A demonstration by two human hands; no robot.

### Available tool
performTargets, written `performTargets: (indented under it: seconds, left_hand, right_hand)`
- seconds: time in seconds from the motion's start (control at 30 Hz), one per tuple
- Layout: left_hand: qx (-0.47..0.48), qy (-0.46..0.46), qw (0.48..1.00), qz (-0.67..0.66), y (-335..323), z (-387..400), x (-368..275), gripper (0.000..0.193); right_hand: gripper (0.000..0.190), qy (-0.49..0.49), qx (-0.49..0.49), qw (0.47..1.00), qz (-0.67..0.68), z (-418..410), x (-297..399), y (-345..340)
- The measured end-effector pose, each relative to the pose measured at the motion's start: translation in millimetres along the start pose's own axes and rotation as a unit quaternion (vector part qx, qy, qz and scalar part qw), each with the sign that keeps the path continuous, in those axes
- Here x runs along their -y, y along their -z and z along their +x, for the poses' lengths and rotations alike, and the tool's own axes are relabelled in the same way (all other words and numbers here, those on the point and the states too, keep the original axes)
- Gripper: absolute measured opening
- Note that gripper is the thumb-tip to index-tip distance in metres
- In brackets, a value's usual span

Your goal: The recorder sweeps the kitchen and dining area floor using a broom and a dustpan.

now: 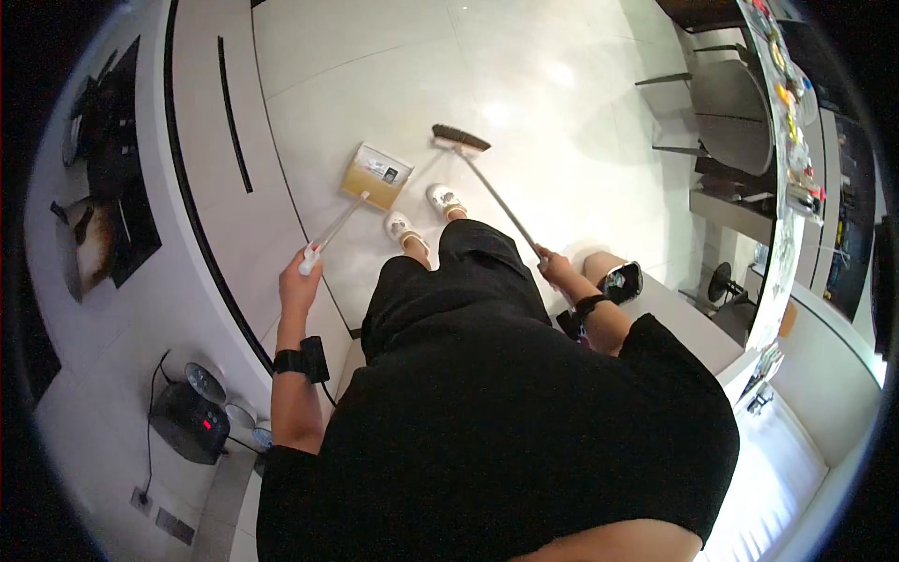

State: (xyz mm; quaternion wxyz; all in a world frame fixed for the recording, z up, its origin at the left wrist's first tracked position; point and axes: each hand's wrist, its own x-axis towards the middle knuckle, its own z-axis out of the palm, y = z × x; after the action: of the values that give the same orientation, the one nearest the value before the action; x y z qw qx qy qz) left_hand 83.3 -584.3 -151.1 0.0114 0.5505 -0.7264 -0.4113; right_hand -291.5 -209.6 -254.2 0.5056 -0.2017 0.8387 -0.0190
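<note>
My left hand (298,279) grips the white end of the handle of a long-handled dustpan (376,177). Its pan is yellowish with a pale rim, and it rests on or just over the floor ahead of my left foot; a small light-and-dark patch shows inside. In my right hand (556,269) is the thin grey stick of a broom (500,200). The dark-bristled broom head (461,138) is on the floor ahead of my right foot, to the right of the dustpan and apart from it.
Light cabinets and a counter (105,344) with a gas hob (133,154), a wok (91,239) and a black appliance (189,421) run along the left. A bin (621,282) stands by my right forearm. Further right are a chair (730,116) and a cluttered table (793,112). White clogs (444,200) are on my feet.
</note>
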Motion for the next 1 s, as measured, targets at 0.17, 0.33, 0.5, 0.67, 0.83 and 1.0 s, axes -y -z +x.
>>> performTargets:
  seconds: [0.17, 0.33, 0.5, 0.67, 0.83, 1.0]
  left_hand:
    - [0.006, -0.026, 1.000, 0.004, 6, 11, 8, 0.034]
    - [0.026, 0.031, 0.999, -0.027, 14, 13, 23, 0.033]
    - [-0.027, -0.020, 0.999, -0.028, -7, 22, 41, 0.034]
    - [-0.022, 0.010, 0.999, 0.026, -13, 30, 14, 0.034]
    - [-0.031, 0.021, 0.998, 0.058, -23, 32, 5, 0.034]
    - [-0.018, 0.047, 0.997, 0.065, -28, 30, -9, 0.035]
  right_hand:
    - [0.047, 0.053, -0.034, 0.994, -0.084, -38, -5, -12]
    - [0.050, 0.044, -0.046, 0.995, -0.076, -73, 17, 11]
    - [0.049, 0.042, -0.028, 0.990, -0.130, -48, 47, 13]
    - [0.047, 0.035, -0.008, 0.983, -0.183, -10, 79, 10]
    - [0.047, 0.072, -0.019, 0.977, -0.201, 16, 102, 19]
    - [0.045, 0.101, -0.075, 0.977, -0.172, 58, 137, 8]
